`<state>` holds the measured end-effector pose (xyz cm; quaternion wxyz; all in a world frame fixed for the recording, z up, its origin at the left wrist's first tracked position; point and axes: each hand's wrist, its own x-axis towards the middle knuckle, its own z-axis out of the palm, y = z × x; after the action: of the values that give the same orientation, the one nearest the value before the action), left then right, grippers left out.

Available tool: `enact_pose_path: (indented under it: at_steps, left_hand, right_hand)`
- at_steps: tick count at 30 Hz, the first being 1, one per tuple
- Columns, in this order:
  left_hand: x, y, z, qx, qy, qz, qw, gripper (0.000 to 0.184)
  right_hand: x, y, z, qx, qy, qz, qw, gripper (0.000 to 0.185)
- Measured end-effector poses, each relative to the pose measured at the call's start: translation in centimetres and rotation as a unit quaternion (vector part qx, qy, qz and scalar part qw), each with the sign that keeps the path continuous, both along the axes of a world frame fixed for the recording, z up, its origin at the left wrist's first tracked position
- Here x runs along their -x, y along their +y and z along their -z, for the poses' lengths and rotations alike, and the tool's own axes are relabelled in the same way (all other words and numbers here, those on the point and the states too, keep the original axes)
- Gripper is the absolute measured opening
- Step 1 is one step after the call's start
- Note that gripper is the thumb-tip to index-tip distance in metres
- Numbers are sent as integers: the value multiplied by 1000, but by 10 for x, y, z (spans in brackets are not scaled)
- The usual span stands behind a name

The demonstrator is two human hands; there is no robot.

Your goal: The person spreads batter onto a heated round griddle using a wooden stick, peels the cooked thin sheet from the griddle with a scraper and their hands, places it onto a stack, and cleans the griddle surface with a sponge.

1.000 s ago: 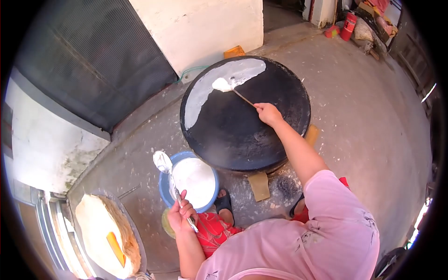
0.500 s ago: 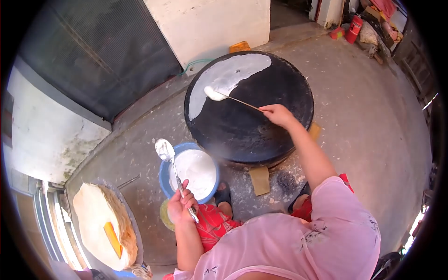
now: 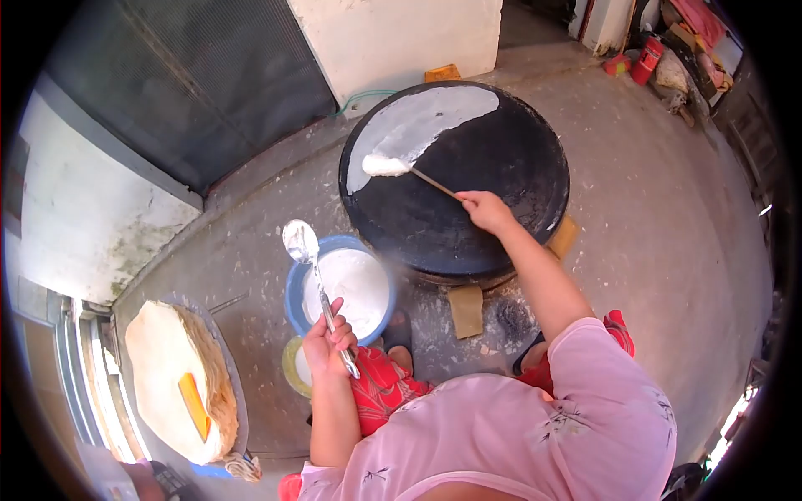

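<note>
My left hand (image 3: 330, 342) is closed around the handle of a metal ladle (image 3: 301, 240), whose bowl is coated with white batter and held up at the left edge of a blue basin (image 3: 292, 302). White batter (image 3: 355, 288) fills much of that basin. In my right hand (image 3: 489, 210) is a thin wooden stick (image 3: 436, 182), its far end buried in a lump of white batter (image 3: 384, 165). The lump rests on a large round black griddle (image 3: 493, 179). A thin pale layer of batter (image 3: 434, 113) covers the griddle's far left part in a curved band.
At lower left lies a tall stack of thin round flatbreads (image 3: 167, 376) with a yellow scraper-like piece (image 3: 194, 407) on top. A yellowish bowl (image 3: 294, 367) sits beside the basin. A brown flap (image 3: 465, 311) hangs at the griddle's near side. A red canister (image 3: 647, 60) stands far right.
My right hand has shifted slightly left, and the stick with its batter lump has turned more sideways. The left hand keeps hold of the ladle. The whole view has shifted a little.
</note>
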<state>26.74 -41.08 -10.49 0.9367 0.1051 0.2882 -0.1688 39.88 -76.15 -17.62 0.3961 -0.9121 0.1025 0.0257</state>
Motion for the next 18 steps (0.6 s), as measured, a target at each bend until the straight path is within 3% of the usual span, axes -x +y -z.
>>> enact_pose_path:
  at_steps: [7,9,10,11,14,18]
  left_hand:
    - [-1,5,2,9,-15,5,1000,35]
    - [3,6,3,4,-16,1,1000,35]
    - [2,6,1,1,-20,3,1000,34]
    - [2,6,0,-2,-25,5,1000,34]
    - [2,9,2,8,-26,11,1000,34]
    - [3,13,1,6,-27,6,1000,34]
  right_hand:
    - [39,-24,-54,55,70,-67,994,25]
    - [46,-26,-25,43,-3,92,995,25]
    - [43,-26,-3,-2,-11,119,993,26]
    - [40,-23,21,-71,-32,75,994,26]
    - [61,13,23,-63,-25,-22,997,26]
    - [123,35,-9,-46,29,-12,998,25]
